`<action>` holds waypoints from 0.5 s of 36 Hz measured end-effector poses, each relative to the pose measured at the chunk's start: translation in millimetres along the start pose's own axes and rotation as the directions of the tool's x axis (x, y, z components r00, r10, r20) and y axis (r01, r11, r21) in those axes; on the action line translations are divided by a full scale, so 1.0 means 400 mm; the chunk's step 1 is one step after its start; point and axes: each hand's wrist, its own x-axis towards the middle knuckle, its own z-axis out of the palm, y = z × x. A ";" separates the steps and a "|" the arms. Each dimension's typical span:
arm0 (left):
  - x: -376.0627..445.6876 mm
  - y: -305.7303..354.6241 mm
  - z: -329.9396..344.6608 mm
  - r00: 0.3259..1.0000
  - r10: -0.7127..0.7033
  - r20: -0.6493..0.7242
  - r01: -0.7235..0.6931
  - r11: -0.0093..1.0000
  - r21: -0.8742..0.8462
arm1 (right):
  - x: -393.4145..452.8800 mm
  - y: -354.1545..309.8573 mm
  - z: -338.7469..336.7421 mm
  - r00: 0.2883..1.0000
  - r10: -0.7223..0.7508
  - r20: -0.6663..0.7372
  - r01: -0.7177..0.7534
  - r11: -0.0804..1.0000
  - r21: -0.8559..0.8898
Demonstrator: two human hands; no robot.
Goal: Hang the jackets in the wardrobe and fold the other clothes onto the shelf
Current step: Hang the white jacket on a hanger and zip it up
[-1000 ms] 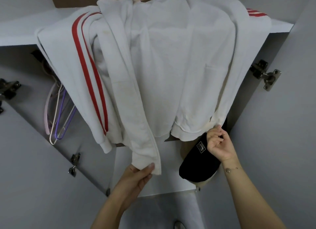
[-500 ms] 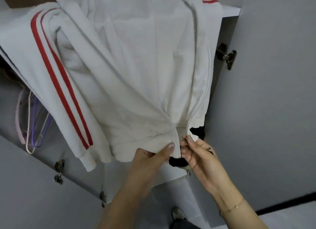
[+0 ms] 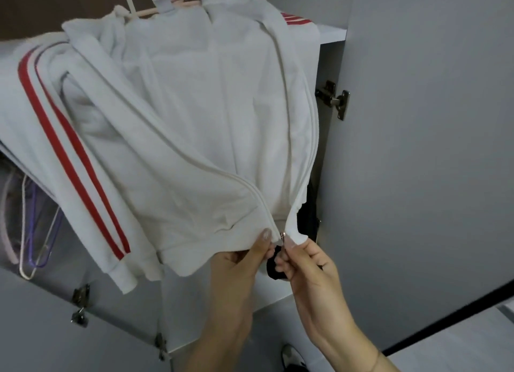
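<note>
A white zip jacket (image 3: 200,127) with red sleeve stripes hangs on a pink hanger (image 3: 155,10) in front of the open wardrobe. My left hand (image 3: 239,263) pinches the bottom hem of the jacket's left front panel beside the zip. My right hand (image 3: 303,263) pinches the bottom corner of the right panel at the metal zip slider (image 3: 282,236). The two zip ends are brought close together. A black garment (image 3: 274,268) shows partly behind my hands.
Spare pink, purple and white hangers (image 3: 30,232) hang at the left inside the wardrobe. A white shelf (image 3: 331,33) runs across the top. The open grey door (image 3: 431,149) with its hinge (image 3: 335,100) stands at the right. A lower shelf (image 3: 267,296) lies below my hands.
My hands have drawn the two front panels of the jacket together at the hem, and the view has shifted slightly left. The right hand now pinches at the zip slider.
</note>
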 end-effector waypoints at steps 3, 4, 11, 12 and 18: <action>0.001 0.001 0.010 1.000 -0.016 -0.006 0.016 0.999 -0.039 | 0.003 -0.001 -0.005 0.999 -0.004 0.033 0.004 1.000 0.014; 0.001 0.003 0.013 1.000 -0.017 -0.009 0.017 0.999 -0.050 | 0.005 0.000 -0.007 0.999 -0.006 0.041 0.005 1.000 0.019; 0.009 0.004 0.025 0.999 -0.018 -0.041 0.015 0.998 -0.065 | 0.015 0.005 -0.015 0.997 -0.013 0.074 0.013 1.000 0.001; 0.010 0.003 0.025 0.999 -0.019 -0.042 0.016 0.998 -0.067 | 0.015 0.005 -0.014 0.996 -0.014 0.083 0.014 1.000 -0.001; 0.022 -0.005 0.015 1.000 0.001 -0.022 -0.001 1.000 0.006 | 0.025 0.008 -0.014 0.994 -0.031 0.101 0.037 0.998 -0.055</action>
